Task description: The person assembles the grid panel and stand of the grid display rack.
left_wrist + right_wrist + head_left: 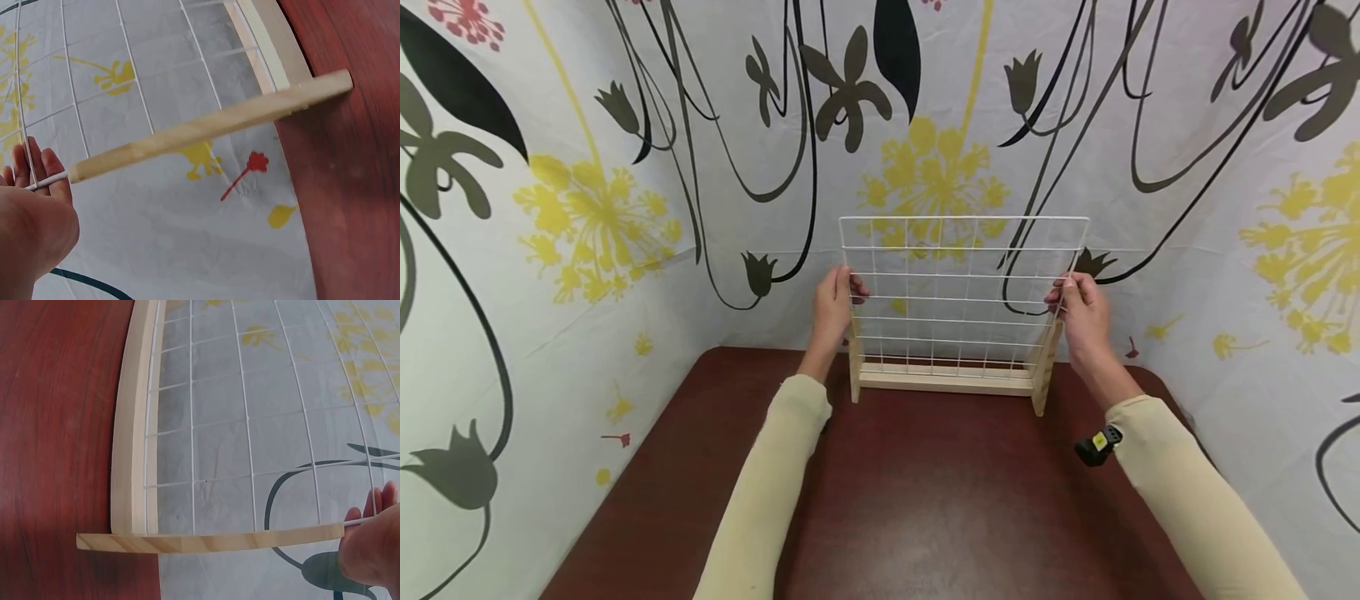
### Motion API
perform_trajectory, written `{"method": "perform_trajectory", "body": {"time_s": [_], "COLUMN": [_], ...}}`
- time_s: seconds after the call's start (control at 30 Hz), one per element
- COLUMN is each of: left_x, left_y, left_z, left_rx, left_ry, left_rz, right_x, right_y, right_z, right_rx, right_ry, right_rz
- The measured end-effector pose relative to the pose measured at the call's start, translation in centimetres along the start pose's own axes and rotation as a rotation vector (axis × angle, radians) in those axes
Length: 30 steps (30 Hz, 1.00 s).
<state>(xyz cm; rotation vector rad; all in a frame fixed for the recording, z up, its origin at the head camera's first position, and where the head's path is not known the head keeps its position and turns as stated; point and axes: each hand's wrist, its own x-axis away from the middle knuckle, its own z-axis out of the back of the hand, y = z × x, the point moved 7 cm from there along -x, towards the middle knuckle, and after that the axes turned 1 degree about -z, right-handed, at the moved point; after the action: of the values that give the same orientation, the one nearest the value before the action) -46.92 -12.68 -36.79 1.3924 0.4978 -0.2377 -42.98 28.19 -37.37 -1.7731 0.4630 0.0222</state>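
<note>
A white wire grid panel (955,298) stands upright in a pale wooden stand (943,382) toward the far side of the table. My left hand (833,308) grips the panel's left side wire just above the wooden side post, fingers behind it. On the opposite side, my right hand (1086,315) holds the right side wire, thumb in front. The left wrist view shows the left side post (206,128) ending right beside the fingers. In the right wrist view, the right side post (212,542) reaches to the right hand, partly cut off by the frame edge.
The dark reddish-brown table (925,500) extends from the stand toward me. Behind and on both sides hangs a white cloth (760,325) with flower and leaf prints. A small black device (1097,446) sits at the right wrist.
</note>
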Motion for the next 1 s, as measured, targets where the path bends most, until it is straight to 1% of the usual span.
{"method": "perform_trajectory", "body": {"time_s": [0.1, 0.23, 0.4, 0.53, 0.63, 0.7, 0.77, 0.9, 1.0], "left_x": [0.2, 0.5, 0.7, 0.8, 1.0, 1.1, 0.9, 0.5, 0.2], "left_y": [-0.2, -0.3, -0.8, -1.2, -1.4, -1.4, -1.2, -0.4, 0.0], "left_z": [-0.1, 0.0, 0.2, 0.1, 0.1, 0.2, 0.3, 0.9, 1.2], "left_rx": [0.013, 0.029, 0.046, 0.06, 0.062, 0.049, 0.03, -0.021, -0.066], "left_ry": [0.027, 0.048, 0.064, 0.088, 0.095, 0.08, 0.053, -0.015, -0.058], "left_rz": [0.007, 0.021, 0.045, 0.06, 0.083, 0.092, 0.088, 0.069, 0.068], "right_x": [0.1, 0.1, 0.1, 0.1, 0.3, 0.4, 0.5, 0.7, 0.9], "right_y": [0.2, 0.4, 0.5, 0.4, 0.5, 0.6, 0.6, 0.3, -0.2], "right_z": [0.0, -0.2, -0.4, -0.4, -0.4, -0.4, -0.4, -0.5, -0.5], "right_rx": [0.008, -0.007, -0.006, 0.006, -0.009, -0.036, -0.071, -0.116, -0.133], "right_ry": [0.006, 0.002, -0.038, -0.063, -0.077, -0.096, -0.135, -0.244, -0.33], "right_rz": [-0.004, -0.015, -0.023, -0.028, -0.047, -0.067, -0.09, -0.127, -0.163]}}
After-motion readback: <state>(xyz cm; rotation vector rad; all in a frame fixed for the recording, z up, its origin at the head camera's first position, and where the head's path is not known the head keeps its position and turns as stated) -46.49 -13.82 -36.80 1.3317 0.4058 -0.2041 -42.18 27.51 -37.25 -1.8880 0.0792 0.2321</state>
